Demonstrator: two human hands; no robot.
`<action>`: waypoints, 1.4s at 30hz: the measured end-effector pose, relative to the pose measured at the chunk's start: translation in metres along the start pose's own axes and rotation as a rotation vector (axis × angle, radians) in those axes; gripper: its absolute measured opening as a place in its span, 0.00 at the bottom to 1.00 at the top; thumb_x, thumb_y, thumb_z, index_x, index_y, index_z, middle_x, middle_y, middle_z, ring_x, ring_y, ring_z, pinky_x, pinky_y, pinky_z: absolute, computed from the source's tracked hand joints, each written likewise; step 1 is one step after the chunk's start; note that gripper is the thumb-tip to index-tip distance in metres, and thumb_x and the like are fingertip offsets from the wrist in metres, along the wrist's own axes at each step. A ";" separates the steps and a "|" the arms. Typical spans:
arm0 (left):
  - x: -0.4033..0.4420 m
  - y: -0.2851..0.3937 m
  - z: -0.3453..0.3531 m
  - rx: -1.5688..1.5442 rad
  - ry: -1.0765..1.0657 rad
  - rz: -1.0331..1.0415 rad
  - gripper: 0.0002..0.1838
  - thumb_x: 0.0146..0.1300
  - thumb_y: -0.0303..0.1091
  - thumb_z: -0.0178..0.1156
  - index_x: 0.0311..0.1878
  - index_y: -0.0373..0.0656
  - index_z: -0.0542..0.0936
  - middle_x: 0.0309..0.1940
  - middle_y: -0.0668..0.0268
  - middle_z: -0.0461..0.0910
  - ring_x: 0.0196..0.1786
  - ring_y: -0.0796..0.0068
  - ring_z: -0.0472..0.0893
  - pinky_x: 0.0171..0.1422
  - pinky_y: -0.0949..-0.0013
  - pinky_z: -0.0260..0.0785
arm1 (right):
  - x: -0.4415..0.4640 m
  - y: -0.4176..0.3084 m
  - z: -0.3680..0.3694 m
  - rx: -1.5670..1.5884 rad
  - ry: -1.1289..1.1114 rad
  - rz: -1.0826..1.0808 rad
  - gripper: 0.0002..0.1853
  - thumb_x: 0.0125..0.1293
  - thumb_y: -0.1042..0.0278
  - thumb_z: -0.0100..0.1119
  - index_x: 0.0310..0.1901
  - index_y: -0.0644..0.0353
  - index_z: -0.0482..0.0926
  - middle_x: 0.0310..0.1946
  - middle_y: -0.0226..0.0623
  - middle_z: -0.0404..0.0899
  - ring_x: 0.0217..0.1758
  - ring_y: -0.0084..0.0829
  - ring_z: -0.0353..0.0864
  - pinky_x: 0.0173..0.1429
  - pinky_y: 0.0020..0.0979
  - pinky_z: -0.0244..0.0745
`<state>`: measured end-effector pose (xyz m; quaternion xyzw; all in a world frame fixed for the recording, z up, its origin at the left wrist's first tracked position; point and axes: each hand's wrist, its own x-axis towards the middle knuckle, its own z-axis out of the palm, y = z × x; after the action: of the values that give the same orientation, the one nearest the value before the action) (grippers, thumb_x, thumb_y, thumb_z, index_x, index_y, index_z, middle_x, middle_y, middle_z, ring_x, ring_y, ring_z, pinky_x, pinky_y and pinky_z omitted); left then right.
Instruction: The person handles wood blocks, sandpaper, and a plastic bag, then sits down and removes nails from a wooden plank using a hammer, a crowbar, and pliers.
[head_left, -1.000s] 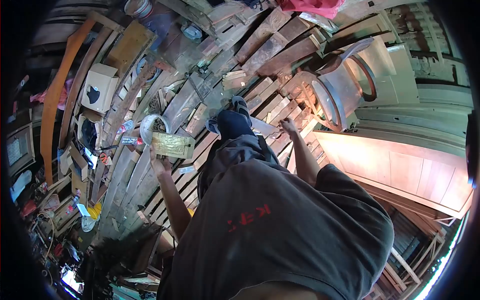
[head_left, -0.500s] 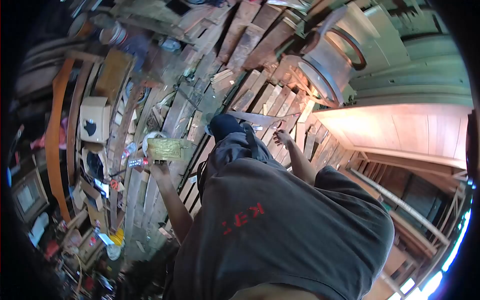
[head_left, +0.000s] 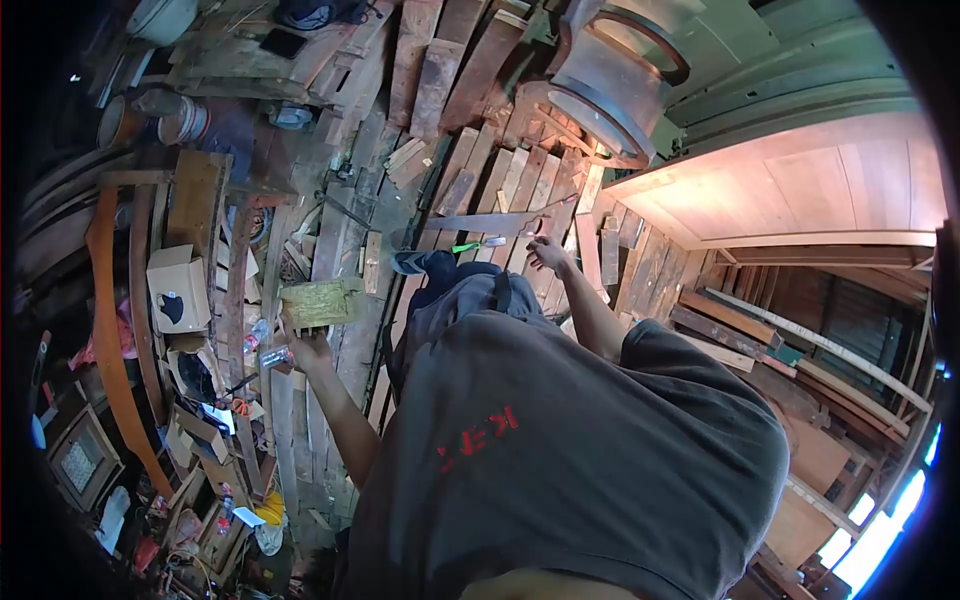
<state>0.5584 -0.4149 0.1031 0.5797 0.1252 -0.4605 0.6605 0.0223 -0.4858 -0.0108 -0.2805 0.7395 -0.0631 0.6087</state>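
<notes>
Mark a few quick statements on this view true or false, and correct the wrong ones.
1. The left hand holds a yellowish block. True.
2. The right hand holds that block too. False: it is well apart from the block.
3. The cardboard box shows a dark patch on its side. True.
4. The pale wooden panel is at the left of the view. False: it is at the right.
5. The dark shirt bears red lettering. True.

Saw on flr planks, wd block L, box farther L, panel R
</notes>
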 end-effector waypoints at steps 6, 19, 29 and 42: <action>-0.014 -0.040 0.003 0.009 -0.083 -0.055 0.36 0.51 0.51 0.69 0.61 0.47 0.70 0.57 0.65 0.71 0.59 0.66 0.69 0.64 0.61 0.61 | -0.021 0.070 -0.046 0.089 0.038 0.057 0.14 0.65 0.59 0.48 0.42 0.61 0.75 0.27 0.38 0.80 0.22 0.31 0.79 0.25 0.32 0.75; -0.093 -0.081 -0.043 -0.105 0.011 0.130 0.28 0.56 0.48 0.65 0.58 0.50 0.70 0.55 0.65 0.68 0.53 0.69 0.69 0.56 0.61 0.64 | -0.046 0.174 -0.117 0.158 -0.034 0.142 0.10 0.66 0.59 0.47 0.38 0.56 0.74 0.22 0.36 0.77 0.20 0.29 0.77 0.24 0.29 0.73; -0.159 -0.062 -0.196 -0.451 0.357 0.340 0.26 0.55 0.52 0.66 0.52 0.49 0.74 0.50 0.66 0.70 0.50 0.72 0.70 0.50 0.66 0.68 | -0.017 0.157 -0.162 -0.047 -0.094 0.102 0.17 0.68 0.54 0.43 0.48 0.57 0.72 0.35 0.41 0.80 0.28 0.36 0.81 0.31 0.35 0.77; -0.142 -0.037 -0.315 -0.716 0.145 0.531 0.26 0.67 0.53 0.48 0.57 0.41 0.72 0.52 0.61 0.77 0.55 0.64 0.76 0.60 0.59 0.68 | -0.015 -0.030 0.139 -0.553 -0.327 -0.114 0.17 0.62 0.54 0.48 0.42 0.59 0.74 0.29 0.42 0.80 0.24 0.33 0.79 0.27 0.35 0.76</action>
<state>0.5689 -0.0678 0.0849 0.3575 0.1694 -0.1608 0.9042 0.1636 -0.4690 -0.0198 -0.4826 0.6040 0.1520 0.6157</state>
